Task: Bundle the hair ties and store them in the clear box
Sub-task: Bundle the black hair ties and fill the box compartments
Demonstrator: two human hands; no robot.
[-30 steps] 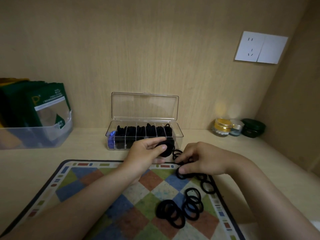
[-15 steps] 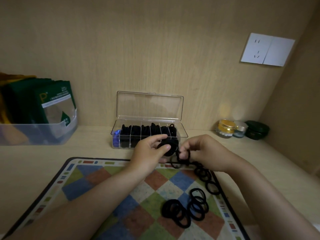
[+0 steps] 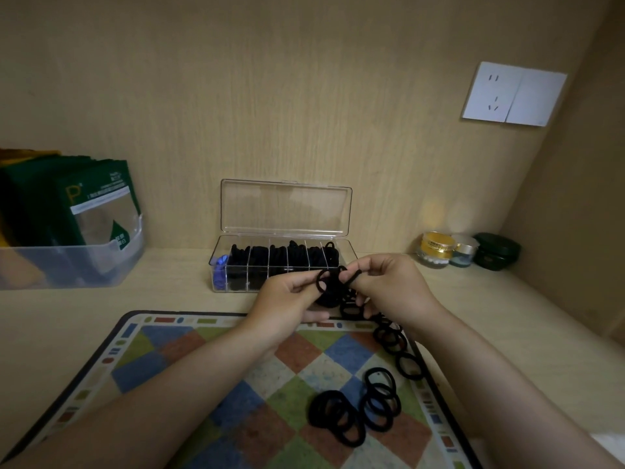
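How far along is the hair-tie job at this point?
Done: most compartments of the clear box hold black ties. In hand: the left hand grips a bundle while the right hand pinches a single tie, seemingly to wrap it. Left: loose ties lie on the mat, and the lid is open.

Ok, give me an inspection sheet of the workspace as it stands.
Surface: pale wooden desk, chequered coloured mat in front.
Job's things: clear plastic box, lid open, compartments holding black ties; loose black hair ties on the mat; black tie bundle in hand.
Clutter: clear plastic bin of green packets at left; gold-lidded jar, silver-lidded jar, dark green round case at right.
Grippers: left hand grips the bundle; right hand pinches one black tie beside it.
Cables: nothing seen.
Surroundings: wood-panel wall, white wall socket.
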